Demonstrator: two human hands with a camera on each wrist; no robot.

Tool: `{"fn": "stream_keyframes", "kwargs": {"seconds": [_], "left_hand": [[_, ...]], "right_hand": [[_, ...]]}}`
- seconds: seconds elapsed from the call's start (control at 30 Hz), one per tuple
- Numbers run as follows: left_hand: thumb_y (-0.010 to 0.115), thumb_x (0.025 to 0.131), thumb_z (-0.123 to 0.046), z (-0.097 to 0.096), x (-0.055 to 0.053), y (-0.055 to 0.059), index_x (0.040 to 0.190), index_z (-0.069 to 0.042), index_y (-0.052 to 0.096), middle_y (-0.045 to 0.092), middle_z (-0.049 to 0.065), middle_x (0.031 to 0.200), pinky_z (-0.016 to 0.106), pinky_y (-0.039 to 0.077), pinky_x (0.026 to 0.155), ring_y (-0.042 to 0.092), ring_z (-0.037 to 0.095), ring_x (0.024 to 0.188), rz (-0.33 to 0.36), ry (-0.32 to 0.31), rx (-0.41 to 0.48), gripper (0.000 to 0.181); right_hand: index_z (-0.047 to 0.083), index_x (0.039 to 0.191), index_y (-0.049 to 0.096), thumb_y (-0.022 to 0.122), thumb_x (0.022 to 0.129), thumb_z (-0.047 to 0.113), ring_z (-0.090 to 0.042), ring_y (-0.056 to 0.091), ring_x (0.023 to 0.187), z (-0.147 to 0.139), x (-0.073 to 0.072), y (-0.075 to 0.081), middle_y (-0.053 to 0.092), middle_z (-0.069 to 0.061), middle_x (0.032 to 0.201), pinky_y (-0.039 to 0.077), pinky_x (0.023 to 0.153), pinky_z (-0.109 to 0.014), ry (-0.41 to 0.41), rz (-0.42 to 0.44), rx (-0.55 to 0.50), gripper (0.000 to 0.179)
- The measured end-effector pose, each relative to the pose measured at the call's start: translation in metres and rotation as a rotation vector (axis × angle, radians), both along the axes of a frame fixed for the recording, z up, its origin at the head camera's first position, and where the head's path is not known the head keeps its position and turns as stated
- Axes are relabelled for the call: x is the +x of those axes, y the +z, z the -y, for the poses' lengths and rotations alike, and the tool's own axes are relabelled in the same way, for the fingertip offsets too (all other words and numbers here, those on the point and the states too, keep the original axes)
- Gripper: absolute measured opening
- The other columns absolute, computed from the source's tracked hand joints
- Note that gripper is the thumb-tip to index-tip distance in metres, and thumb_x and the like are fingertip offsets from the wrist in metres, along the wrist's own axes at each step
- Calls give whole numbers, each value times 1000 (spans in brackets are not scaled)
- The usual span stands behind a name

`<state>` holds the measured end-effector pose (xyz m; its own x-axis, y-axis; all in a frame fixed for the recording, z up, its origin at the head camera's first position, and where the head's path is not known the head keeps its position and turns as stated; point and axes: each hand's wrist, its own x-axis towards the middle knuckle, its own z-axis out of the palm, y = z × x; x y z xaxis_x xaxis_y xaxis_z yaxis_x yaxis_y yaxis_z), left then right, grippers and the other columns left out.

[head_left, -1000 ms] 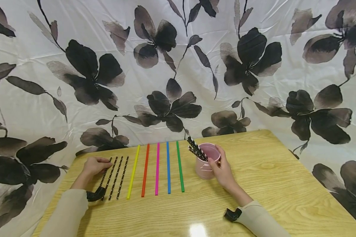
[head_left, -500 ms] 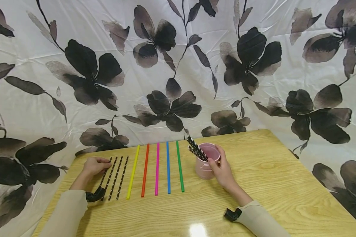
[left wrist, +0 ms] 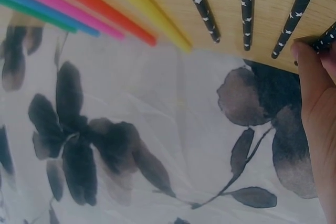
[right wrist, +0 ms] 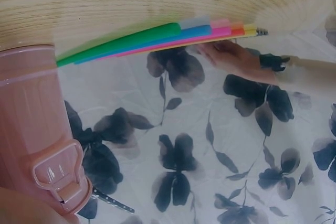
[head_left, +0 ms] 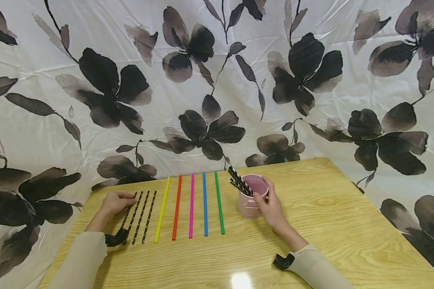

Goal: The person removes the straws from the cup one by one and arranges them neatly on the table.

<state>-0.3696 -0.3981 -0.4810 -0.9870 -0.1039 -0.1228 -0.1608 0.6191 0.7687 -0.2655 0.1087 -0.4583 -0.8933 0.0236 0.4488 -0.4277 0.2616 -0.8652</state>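
At the left end of a row of straws, my left hand (head_left: 115,202) pinches the far end of the outermost black patterned straw (head_left: 126,216), which lies along the table. The left wrist view shows the thumb and finger at this straw (left wrist: 327,36), dotted in white. Beside it lie several black straws with white stars (left wrist: 247,11). My right hand (head_left: 271,206) grips the rim of a small pink bucket (head_left: 246,206) standing on the table, thumb near its handle. A bunch of black-and-white straws (head_left: 240,182) leans out of the bucket's left side.
Right of the black straws lie a yellow straw (head_left: 162,209), a red straw (head_left: 177,208), a pink straw (head_left: 191,206), a blue straw (head_left: 205,204) and a green straw (head_left: 220,203), spaced apart. A flowered cloth (head_left: 253,96) hangs behind the wooden table (head_left: 332,208).
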Motion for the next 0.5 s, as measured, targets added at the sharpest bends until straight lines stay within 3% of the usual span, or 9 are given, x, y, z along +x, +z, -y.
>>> {"fn": "stream_keyframes", "kwargs": {"seconds": [0.5], "left_hand": [[68, 78, -23, 2, -1, -2, 110, 6, 58, 61, 13, 98, 29, 52, 61, 60, 15, 74, 1, -3, 29, 44]], "right_hand": [[6, 136, 25, 54, 88, 15, -36, 44, 108, 0, 0, 0, 41, -25, 123, 40, 85, -46, -5, 3, 6, 57]]}}
